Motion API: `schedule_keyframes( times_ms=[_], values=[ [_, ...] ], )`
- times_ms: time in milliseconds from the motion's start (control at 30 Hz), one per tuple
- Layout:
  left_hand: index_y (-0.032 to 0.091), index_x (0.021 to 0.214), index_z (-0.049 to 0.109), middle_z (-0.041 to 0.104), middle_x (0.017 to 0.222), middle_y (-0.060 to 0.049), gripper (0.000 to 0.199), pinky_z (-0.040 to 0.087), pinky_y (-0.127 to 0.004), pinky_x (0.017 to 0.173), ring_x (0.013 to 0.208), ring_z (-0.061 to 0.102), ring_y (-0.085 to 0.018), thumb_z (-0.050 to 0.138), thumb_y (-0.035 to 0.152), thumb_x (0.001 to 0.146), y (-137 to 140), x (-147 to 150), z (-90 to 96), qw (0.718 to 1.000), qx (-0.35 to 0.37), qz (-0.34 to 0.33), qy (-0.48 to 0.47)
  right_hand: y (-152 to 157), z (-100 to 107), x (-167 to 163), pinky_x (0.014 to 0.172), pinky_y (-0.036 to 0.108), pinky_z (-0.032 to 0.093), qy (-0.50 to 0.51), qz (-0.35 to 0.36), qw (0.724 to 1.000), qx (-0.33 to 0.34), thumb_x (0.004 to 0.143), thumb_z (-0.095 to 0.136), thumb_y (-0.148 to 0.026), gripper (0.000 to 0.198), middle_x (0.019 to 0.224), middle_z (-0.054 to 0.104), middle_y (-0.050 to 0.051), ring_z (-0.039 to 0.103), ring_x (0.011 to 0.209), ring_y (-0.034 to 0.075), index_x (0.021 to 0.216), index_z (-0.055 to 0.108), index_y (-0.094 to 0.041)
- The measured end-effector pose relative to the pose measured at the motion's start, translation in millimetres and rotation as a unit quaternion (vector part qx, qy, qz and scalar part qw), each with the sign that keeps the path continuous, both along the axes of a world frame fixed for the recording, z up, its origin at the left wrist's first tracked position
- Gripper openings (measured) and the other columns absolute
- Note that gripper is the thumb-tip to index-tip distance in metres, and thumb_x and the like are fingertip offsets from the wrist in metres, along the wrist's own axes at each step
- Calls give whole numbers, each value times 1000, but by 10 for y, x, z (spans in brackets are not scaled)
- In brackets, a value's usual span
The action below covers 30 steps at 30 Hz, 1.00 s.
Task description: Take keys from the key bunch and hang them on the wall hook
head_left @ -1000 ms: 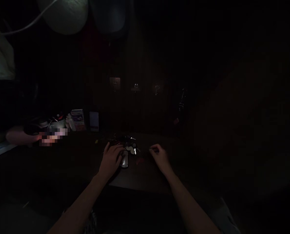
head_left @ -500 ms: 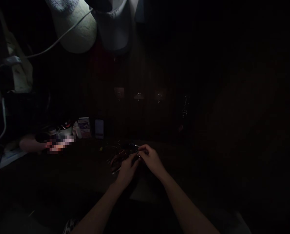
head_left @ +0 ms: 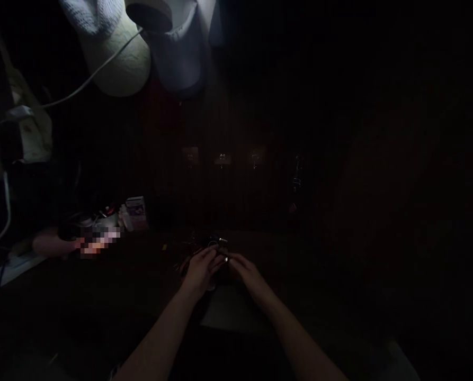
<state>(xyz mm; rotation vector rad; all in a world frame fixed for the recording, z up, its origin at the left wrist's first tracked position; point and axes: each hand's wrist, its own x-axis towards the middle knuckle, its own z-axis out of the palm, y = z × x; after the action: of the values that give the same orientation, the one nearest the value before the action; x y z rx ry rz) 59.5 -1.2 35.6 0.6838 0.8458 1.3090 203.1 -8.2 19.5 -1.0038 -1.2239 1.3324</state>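
Observation:
The scene is very dark. My left hand and my right hand meet low in the middle of the view. Both have their fingers closed in a pinch. A small bright glint shows between the fingertips, on something too dark and small to name. Just beyond the fingers is a dark cluster of thin items, partly reddish and possibly cords, mostly hidden by my left hand. Another small shiny piece lies past the fingertips.
Several hats, among them a cream one, hang at upper left beside a white cable. A small box and a pink object stand on the left. Pale flat material lies below my hands. Clips glint on the back wall.
My right hand has come down and slightly away from the shiny piece, and my left hand has shifted left. A lit screen beside the box has gone dark. The view has tilted slightly.

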Motion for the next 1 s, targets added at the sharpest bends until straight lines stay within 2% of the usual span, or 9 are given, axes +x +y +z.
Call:
schedule_keyframes(
  times_ms=[67, 167, 333, 400, 533, 667, 733, 867, 1000],
  values=[
    [14, 96, 60, 69, 92, -9, 16, 51, -29, 80, 78, 67, -14, 55, 13, 81, 15, -26, 17, 1000, -15, 16, -3, -50, -19, -16, 78, 36, 48, 19, 31, 999, -1, 61, 71, -41, 41, 73, 67, 1, 64, 73, 18, 95, 63, -19],
    [13, 95, 60, 69, 93, -9, 15, 51, -30, 82, 81, 67, -15, 55, 12, 81, 32, -80, 7, 999, -14, 32, -8, -119, 14, -17, 76, 36, 50, 67, 54, 996, -20, 59, 75, -36, 43, 76, 67, 1, 65, 72, 17, 97, 62, -19],
    [12, 94, 60, 69, 96, -11, 14, 50, -33, 86, 83, 67, -17, 53, 12, 82, 52, -139, -44, 999, -15, 41, -10, -140, 59, -8, 73, 36, 51, 74, 46, 995, -43, 57, 78, -38, 45, 79, 68, 4, 67, 64, 17, 93, 62, -17],
    [12, 95, 60, 68, 98, -12, 14, 50, -33, 87, 84, 67, -17, 54, 12, 82, 55, -140, -57, 999, -13, 42, -5, -120, 42, -5, 73, 37, 51, 64, 42, 996, -37, 57, 77, -39, 44, 78, 68, 4, 67, 67, 18, 92, 62, -17],
    [12, 98, 61, 68, 99, -12, 19, 51, -32, 85, 83, 67, -17, 59, 16, 79, 52, -100, -84, 999, 12, 33, 18, -76, 25, -1, 84, 39, 48, -15, -16, 999, 41, 64, 70, -35, 31, 89, 70, 6, 64, 88, 22, 90, 64, -19],
    [13, 101, 63, 70, 93, -10, 28, 51, -31, 80, 80, 67, -17, 63, 23, 75, 42, -31, -102, 994, 55, 12, 97, -58, 92, -13, 91, 39, 43, -104, -83, 983, 126, 69, 62, -30, 30, 101, 68, 4, 60, 98, 22, 98, 64, -23],
    [14, 99, 66, 70, 94, -8, 29, 50, -31, 80, 85, 65, -19, 63, 27, 73, 32, -4, -91, 978, 104, 8, 182, -50, 131, -23, 91, 38, 43, -128, -102, 975, 151, 72, 59, -33, 30, 103, 67, 4, 59, 100, 22, 99, 64, -23],
    [19, 92, 70, 71, 93, -3, 23, 47, -30, 83, 90, 62, -20, 58, 28, 74, -4, 40, -37, 920, 212, 1, 330, -20, 165, -24, 89, 36, 43, -141, -138, 967, 164, 74, 56, -36, 26, 98, 68, 5, 59, 97, 22, 93, 66, -22],
    [20, 90, 70, 71, 88, -2, 24, 47, -29, 80, 86, 63, -20, 53, 30, 76, -45, 82, 2, 888, 241, -23, 391, 1, 162, 25, 79, 32, 45, -171, -171, 953, 181, 73, 56, -37, 18, 80, 67, 3, 60, 82, 21, 75, 65, -21]
  ],
)
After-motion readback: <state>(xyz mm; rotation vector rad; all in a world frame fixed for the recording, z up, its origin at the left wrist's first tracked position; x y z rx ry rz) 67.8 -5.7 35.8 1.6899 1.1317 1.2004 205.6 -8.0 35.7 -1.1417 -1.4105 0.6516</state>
